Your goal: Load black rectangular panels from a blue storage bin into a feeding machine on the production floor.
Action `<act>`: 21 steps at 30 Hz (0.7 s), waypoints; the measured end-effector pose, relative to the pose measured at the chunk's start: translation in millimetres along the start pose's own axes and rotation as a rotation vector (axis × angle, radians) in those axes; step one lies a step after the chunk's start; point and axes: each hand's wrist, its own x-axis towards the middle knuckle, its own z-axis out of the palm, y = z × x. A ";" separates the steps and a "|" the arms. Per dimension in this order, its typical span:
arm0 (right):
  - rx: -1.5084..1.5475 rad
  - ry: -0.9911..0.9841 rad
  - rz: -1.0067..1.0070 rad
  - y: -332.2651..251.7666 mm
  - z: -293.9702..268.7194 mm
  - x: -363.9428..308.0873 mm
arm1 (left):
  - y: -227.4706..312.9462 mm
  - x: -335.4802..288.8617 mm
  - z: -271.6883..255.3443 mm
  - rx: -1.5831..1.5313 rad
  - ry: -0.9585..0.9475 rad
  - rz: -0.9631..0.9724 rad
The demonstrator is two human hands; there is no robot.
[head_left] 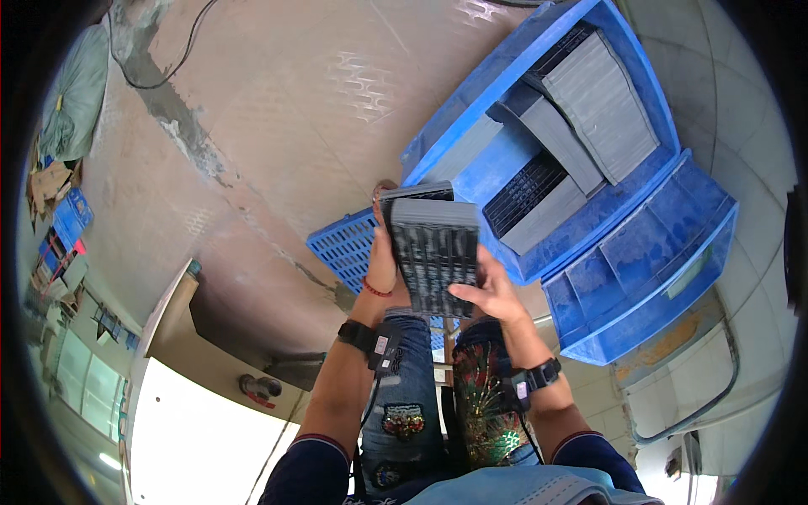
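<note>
Between my hands, above my knees, is a thick block of stacked flat rectangular pieces (433, 261), with a grey top edge and dark, pale-streaked sides. My left hand (383, 265) is wrapped round its left side, where a similar dark piece or bundle (417, 192) shows behind the block. My right hand (497, 290) grips the lower right side, thumb across the front; its other fingers are partly hidden. Just beyond, a large blue crate (581, 236) contains several stacks of similar grey pieces (599, 105), some upright and some showing dark edges.
A smaller blue bin (644, 269) stands against the large crate's right side. Under my left hand lies a blue slotted basket (343, 251). A bright white tabletop (202, 429) is at lower left. A black cable (156, 86) crosses the floor near a greenish sack (74, 93).
</note>
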 end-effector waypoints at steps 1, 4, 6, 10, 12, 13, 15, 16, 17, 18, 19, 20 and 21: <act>-0.001 0.011 0.004 7.5 -1.0 5.3 | 5.7 -3.9 7.5 -0.116 -0.074 -0.080; 0.008 -0.025 0.043 15.3 3.4 16.2 | 10.9 -13.9 12.3 -0.386 -0.129 -0.124; 0.015 -0.001 0.061 11.3 6.4 16.0 | 2.0 -13.1 2.6 -0.428 -0.222 -0.035; -0.325 0.063 0.030 6.4 5.5 10.7 | -5.2 -12.2 7.2 -0.094 -0.099 0.004; -0.856 0.175 -0.025 -7.3 4.0 -1.3 | -6.5 -8.9 14.1 -0.043 -0.054 0.069; -0.952 0.203 0.038 -26.6 10.0 -6.2 | -6.4 -10.8 11.3 -0.039 -0.020 0.055; -0.736 0.382 0.089 -27.1 4.8 -11.4 | -4.8 -12.0 6.2 -0.017 -0.006 0.053; -0.516 0.557 0.139 -27.6 -1.0 -13.6 | -4.1 -11.8 4.7 0.002 0.003 0.050; -0.466 0.619 0.129 -21.5 -13.2 -10.3 | -3.2 -12.9 2.6 0.003 0.005 0.053; -0.421 0.693 0.115 -10.5 -34.2 -4.2 | -4.8 -11.5 5.7 -0.005 0.001 0.061; -0.424 0.700 0.113 8.9 -56.7 3.6 | -5.4 -11.5 8.5 -0.009 0.001 0.068; -0.528 0.843 0.098 33.4 -82.5 12.1 | -7.5 -11.1 12.9 -0.015 -0.009 0.064; -0.626 0.976 0.084 49.2 -96.4 22.0 | -7.6 -11.2 13.8 -0.011 -0.009 0.071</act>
